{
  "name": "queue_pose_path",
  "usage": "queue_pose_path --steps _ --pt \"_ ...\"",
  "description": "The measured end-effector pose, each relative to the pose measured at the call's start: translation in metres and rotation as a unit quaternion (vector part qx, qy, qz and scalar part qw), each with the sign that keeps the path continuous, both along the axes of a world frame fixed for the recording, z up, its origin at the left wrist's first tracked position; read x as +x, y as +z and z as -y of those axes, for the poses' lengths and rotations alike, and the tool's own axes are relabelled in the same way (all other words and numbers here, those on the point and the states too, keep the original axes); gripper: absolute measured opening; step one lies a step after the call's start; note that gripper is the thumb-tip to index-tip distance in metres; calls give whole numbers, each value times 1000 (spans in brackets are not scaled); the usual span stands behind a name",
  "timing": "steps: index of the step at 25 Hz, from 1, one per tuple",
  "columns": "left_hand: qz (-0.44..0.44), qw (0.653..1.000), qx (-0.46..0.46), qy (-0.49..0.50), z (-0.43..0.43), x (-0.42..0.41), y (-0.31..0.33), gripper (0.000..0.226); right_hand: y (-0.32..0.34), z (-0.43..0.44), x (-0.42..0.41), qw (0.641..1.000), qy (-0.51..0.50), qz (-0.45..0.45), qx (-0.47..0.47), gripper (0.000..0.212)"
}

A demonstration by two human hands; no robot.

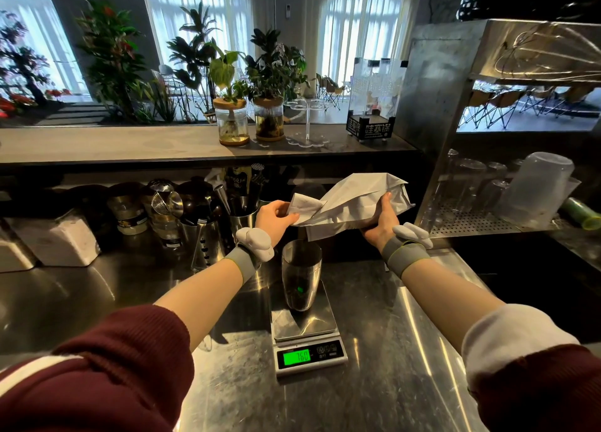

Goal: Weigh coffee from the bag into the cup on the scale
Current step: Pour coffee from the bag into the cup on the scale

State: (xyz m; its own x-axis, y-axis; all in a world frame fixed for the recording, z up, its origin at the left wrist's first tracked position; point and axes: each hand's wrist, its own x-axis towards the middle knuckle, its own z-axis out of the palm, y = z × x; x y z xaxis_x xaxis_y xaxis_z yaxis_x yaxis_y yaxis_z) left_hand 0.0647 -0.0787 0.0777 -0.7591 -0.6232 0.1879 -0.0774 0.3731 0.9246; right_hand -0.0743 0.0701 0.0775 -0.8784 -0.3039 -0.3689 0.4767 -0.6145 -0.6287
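The bag is held tipped above the cup, its mouth end gripped by the left hand at 10 o'clock and its base grasped by the right hand at 2 o'clock. The cup stands on the scale, whose green display seems to read 160, so pouring is judged under way or nearly done; the target is not shown.

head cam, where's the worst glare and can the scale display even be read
Head view: bright streaks glare off the steel counter, and the arched windows are blown out; the scale display glows green, its digits soft, seemingly 160; the wide lens bends the edges; the bag and cup stay fairly sharp.
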Motion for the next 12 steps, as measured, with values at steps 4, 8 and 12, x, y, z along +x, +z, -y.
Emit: queue_pose_path --steps 4,8,12 --pt "20 999 42 -23 -2 1 1 39 1 -3 -2 1000 2 0 -6 55" --pt "26 997 56 -35 -3 0 2 39 2 -5 -4 1000 2 0 -12 53" --pt "24 1000 16 -8 -3 0 -1 31 -1 -4 -2 1000 7 0 -8 57"
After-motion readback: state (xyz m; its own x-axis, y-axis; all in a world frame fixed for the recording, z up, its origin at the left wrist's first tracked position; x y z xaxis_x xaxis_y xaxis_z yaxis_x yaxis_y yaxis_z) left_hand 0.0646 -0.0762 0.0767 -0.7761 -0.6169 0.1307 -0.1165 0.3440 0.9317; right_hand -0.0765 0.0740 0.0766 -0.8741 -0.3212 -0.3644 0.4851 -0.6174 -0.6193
